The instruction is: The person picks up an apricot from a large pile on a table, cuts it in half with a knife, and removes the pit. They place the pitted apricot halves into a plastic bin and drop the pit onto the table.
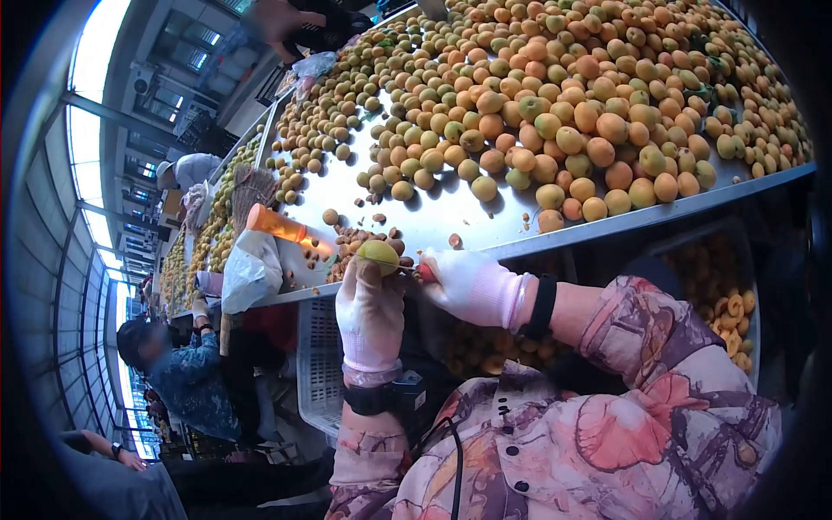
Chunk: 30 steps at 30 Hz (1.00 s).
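My left hand (pixel 371 325), in a white glove, pinches a yellow-green apricot (pixel 379 254) at the table's front edge. In my gloved right hand (pixel 472 282) is a small knife-like tool with a red handle (pixel 425 272). Its thin metal end points left and meets the apricot's right side; the exact tip shape is too small to tell. Just behind the apricot lies a heap of brown apricot pits (pixel 351 243) on the metal table (pixel 334 195). A large pile of whole apricots (pixel 555 113) covers much of the tabletop.
An orange bottle (pixel 279 224), a straw broom (pixel 253 192) and a white plastic bag (pixel 252 273) sit left. Below the table are a white basket (pixel 317 373) and crates of halved apricots (pixel 730 316). A co-worker in blue camouflage (pixel 195 381) is at the left; another person (pixel 299 26) stands opposite.
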Motion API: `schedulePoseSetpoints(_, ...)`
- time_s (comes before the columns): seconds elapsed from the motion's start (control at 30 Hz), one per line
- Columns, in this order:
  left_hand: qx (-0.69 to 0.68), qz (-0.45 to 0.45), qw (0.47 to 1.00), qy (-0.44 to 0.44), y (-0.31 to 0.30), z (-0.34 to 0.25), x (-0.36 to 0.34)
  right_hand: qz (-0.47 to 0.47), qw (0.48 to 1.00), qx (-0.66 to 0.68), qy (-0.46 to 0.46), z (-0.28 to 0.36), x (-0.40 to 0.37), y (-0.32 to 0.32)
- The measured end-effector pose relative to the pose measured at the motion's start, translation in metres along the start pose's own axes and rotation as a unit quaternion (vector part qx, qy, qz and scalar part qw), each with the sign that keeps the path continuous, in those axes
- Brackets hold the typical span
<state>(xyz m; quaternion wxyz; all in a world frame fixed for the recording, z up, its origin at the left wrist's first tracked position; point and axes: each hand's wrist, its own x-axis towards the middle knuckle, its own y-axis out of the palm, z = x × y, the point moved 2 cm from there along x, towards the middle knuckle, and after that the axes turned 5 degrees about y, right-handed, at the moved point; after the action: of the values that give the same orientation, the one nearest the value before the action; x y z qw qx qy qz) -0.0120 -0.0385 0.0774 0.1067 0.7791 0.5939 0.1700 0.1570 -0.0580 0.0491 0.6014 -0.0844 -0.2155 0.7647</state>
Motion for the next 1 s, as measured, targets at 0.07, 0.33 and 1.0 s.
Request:
schedulePoseSetpoints(0.07,0.067,-0.033,0.997,0.023,0.002,-0.002,0.000,-0.004,1.000,0.000,0.014,-0.002,-0.001,0.004)
schedulePoseSetpoints(0.33,0.244,-0.026,0.963,0.111,0.011,-0.016,0.000,-0.019,1.000,-0.007,0.003,-0.008,0.001,0.011)
schedulePoseSetpoints(1.0,0.056,-0.041,0.991,0.118,0.001,-0.012,0.010,-0.011,1.000,-0.018,-0.022,0.008,-0.003,-0.007)
